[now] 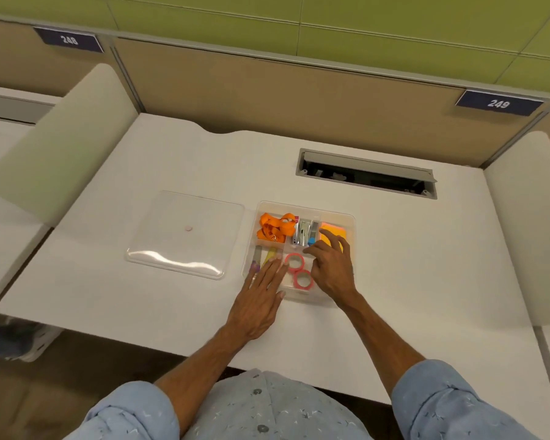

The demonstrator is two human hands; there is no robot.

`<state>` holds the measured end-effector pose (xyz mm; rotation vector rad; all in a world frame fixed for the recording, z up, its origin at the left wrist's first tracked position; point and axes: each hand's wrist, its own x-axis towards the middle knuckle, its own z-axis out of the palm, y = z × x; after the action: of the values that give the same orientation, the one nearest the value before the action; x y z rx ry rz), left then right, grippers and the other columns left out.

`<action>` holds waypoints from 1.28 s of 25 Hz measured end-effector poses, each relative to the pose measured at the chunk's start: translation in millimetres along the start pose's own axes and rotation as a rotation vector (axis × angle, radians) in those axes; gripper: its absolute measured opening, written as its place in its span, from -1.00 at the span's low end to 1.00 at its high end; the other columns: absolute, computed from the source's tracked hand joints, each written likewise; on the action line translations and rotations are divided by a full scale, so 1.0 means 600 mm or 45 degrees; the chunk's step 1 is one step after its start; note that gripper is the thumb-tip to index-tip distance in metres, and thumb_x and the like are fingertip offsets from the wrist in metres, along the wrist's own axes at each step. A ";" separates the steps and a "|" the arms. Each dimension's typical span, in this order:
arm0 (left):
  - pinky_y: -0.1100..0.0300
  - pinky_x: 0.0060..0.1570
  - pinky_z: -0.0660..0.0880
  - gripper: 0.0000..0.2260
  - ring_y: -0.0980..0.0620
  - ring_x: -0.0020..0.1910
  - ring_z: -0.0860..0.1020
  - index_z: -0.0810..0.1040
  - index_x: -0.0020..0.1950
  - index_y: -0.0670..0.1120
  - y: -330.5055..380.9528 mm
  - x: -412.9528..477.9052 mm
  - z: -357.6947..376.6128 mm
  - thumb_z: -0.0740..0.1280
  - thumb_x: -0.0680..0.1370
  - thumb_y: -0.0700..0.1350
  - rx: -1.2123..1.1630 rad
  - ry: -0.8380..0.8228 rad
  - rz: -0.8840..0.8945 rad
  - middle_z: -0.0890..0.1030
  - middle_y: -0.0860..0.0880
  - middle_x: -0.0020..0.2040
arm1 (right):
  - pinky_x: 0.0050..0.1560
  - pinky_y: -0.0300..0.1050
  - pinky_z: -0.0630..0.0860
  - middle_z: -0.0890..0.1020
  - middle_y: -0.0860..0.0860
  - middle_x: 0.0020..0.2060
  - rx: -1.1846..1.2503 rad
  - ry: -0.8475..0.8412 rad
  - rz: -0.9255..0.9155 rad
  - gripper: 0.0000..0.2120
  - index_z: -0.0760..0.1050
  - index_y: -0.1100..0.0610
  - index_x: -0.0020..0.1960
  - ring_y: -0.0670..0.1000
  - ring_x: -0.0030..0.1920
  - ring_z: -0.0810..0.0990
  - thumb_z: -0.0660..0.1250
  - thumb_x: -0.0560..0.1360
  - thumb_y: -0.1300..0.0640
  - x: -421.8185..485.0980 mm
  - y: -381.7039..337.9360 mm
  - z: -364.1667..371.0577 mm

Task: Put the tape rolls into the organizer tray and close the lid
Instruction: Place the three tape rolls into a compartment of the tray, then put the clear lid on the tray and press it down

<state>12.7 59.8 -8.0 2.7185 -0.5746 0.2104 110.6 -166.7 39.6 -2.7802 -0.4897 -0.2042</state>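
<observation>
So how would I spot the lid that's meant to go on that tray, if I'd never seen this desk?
Start at the white desk and find the clear organizer tray full of colourful supplies near its middle. Just left of the tray, lying flat and apart from it, is the lid. It is a see-through, rounded square sheet with a small pink dot at its centre, and unlike the tray it holds nothing.

You wore a pale blue shirt [267, 408] with a fine white fleck pattern; the desk [172, 296] was white; the tape rolls [299, 271] were pinkish red; the lanyard [275, 228] was orange; the sticky notes [331, 235] were orange over yellow; the lid [185, 233] and tray [346, 217] were clear; the wall [331, 14] was green.
</observation>
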 end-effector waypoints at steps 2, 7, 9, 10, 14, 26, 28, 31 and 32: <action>-0.25 0.71 0.06 -0.44 -0.07 0.76 0.07 0.13 0.76 -0.11 -0.048 -0.011 -0.026 0.18 0.79 -0.02 0.037 0.046 -0.141 0.13 -0.10 0.77 | 0.49 0.29 0.25 0.71 -0.01 0.17 0.000 -0.018 -0.018 -0.65 0.69 0.02 0.16 0.18 0.51 0.39 0.27 0.45 0.18 0.027 -0.047 0.007; -0.21 0.71 0.00 -0.45 -0.07 0.76 0.05 0.09 0.78 -0.05 -0.171 -0.058 -0.075 0.09 0.80 0.04 0.176 0.045 -0.396 0.08 -0.08 0.78 | 0.17 0.18 0.59 0.69 0.07 0.23 0.284 -0.179 -0.237 -0.59 0.63 0.12 0.31 0.13 0.23 0.60 0.31 0.50 0.28 0.079 -0.193 0.050; -0.24 0.69 0.12 -0.48 -0.11 0.73 0.17 0.19 0.76 -0.07 -0.219 -0.082 -0.087 0.08 0.79 0.03 0.198 0.008 -0.463 0.19 -0.11 0.76 | 0.09 0.12 0.60 0.70 0.07 0.18 0.262 -0.243 -0.371 -0.60 0.63 0.11 0.29 0.12 0.17 0.61 0.30 0.49 0.28 0.090 -0.248 0.076; -0.26 0.66 0.20 -0.49 -0.14 0.70 0.26 0.26 0.73 -0.09 -0.239 -0.092 -0.088 0.08 0.78 0.02 0.195 -0.028 -0.498 0.27 -0.14 0.73 | 0.07 0.11 0.58 0.71 0.06 0.14 0.211 -0.278 -0.428 -0.63 0.64 0.10 0.26 0.12 0.15 0.61 0.31 0.48 0.27 0.093 -0.271 0.088; -0.28 0.51 0.39 -0.49 -0.24 0.52 0.53 0.46 0.58 -0.16 -0.298 -0.141 -0.081 0.01 0.77 0.06 0.137 -0.153 -0.563 0.51 -0.21 0.57 | 0.12 0.15 0.46 0.69 0.09 0.03 -0.047 -0.474 -0.546 -0.77 0.65 0.12 0.17 0.17 0.09 0.60 0.38 0.52 0.17 0.089 -0.345 0.140; -0.22 0.36 0.59 -0.62 -0.19 0.31 0.67 0.62 0.28 -0.12 -0.302 -0.147 -0.096 0.59 0.49 -0.17 0.140 -0.086 -0.518 0.65 -0.17 0.37 | -0.17 0.01 0.46 0.59 0.09 -0.03 -0.175 -0.513 -0.480 -0.62 0.60 0.15 0.03 0.12 -0.10 0.57 0.64 0.28 0.19 0.079 -0.366 0.195; -0.19 0.35 0.58 -0.52 -0.18 0.27 0.67 0.58 0.27 -0.11 -0.297 -0.142 -0.102 0.65 0.40 -0.19 0.153 -0.083 -0.514 0.65 -0.14 0.30 | -0.19 0.00 0.42 0.59 0.08 -0.05 -0.183 -0.513 -0.519 -0.67 0.60 0.15 0.00 0.10 -0.13 0.56 0.62 0.31 0.16 0.084 -0.363 0.192; -0.24 0.51 0.42 -0.28 -0.21 0.50 0.52 0.48 0.52 -0.10 -0.293 -0.134 -0.102 0.63 0.38 -0.18 0.137 -0.076 -0.608 0.52 -0.16 0.53 | -0.19 0.00 0.32 0.59 0.11 -0.04 -0.104 -0.458 -0.587 -0.73 0.58 0.18 0.01 0.13 -0.11 0.55 0.56 0.37 0.19 0.089 -0.366 0.170; -0.26 0.58 0.33 -0.22 -0.21 0.60 0.42 0.41 0.61 -0.08 -0.289 -0.131 -0.101 0.60 0.42 -0.17 0.136 -0.049 -0.635 0.44 -0.16 0.62 | -0.16 0.00 0.31 0.59 0.12 -0.02 -0.060 -0.443 -0.615 -0.74 0.57 0.19 0.03 0.13 -0.09 0.54 0.53 0.39 0.18 0.091 -0.371 0.156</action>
<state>9.3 259.1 -22.4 2.8688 0.1186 0.0606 90.7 79.8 23.2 -2.7011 -1.2539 0.1719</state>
